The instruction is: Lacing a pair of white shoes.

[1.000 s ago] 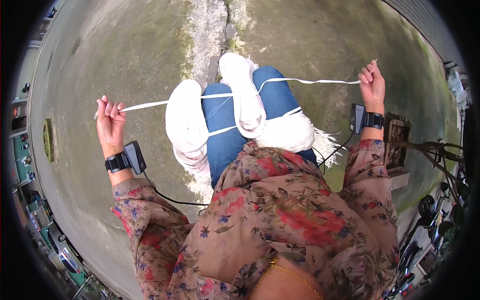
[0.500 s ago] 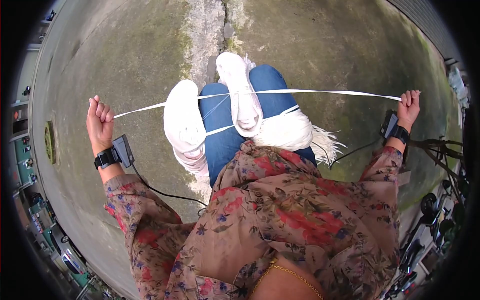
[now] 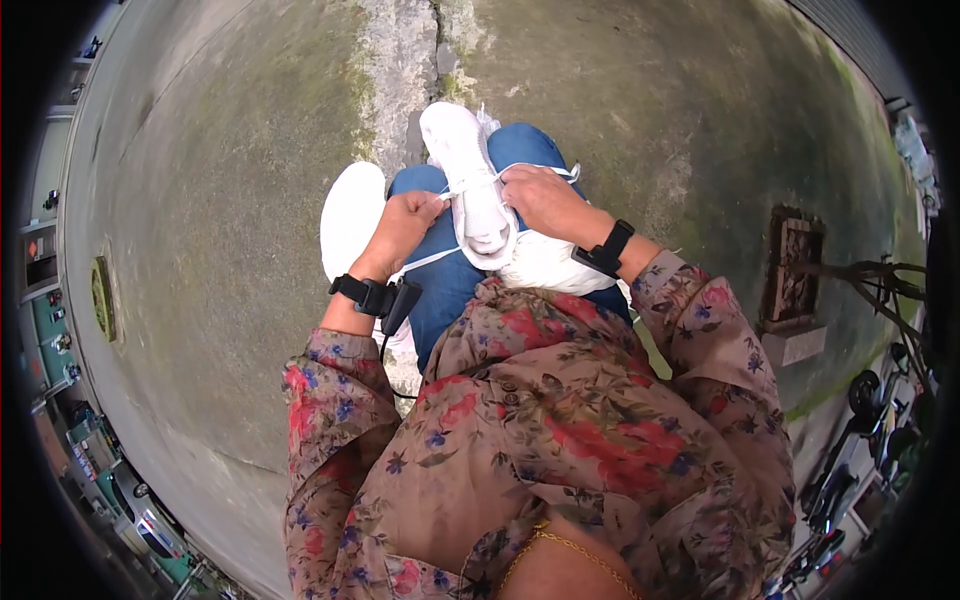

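Observation:
A white sneaker [image 3: 478, 180] rests on my lap between my knees, its toe pointing away from me. My left hand [image 3: 408, 228] is at its left side, fingers pinched on a white shoelace [image 3: 447, 196]. On the other side, my right hand [image 3: 543, 200] is closed on the lace close to the shoe's eyelets; its fingertips are partly hidden. A loop of lace sticks out past the right knuckles. Beside my left knee is a second white shoe [image 3: 352, 212], partly covered by my left wrist. A white bundle of laces [image 3: 545, 262] lies under my right forearm.
Stained concrete ground [image 3: 240, 200] surrounds me, with a cracked pale strip [image 3: 395, 80] running ahead. To the right are a rusty drain grate [image 3: 795, 265], a pale block [image 3: 795, 345] and bare branches [image 3: 870, 280]. Parked vehicles line both edges. A black cable hangs from my left wrist device.
Both hands have come inward from wide apart, where they held the lace stretched taut, and are now close against the sneaker. The lace is no longer stretched out to the sides.

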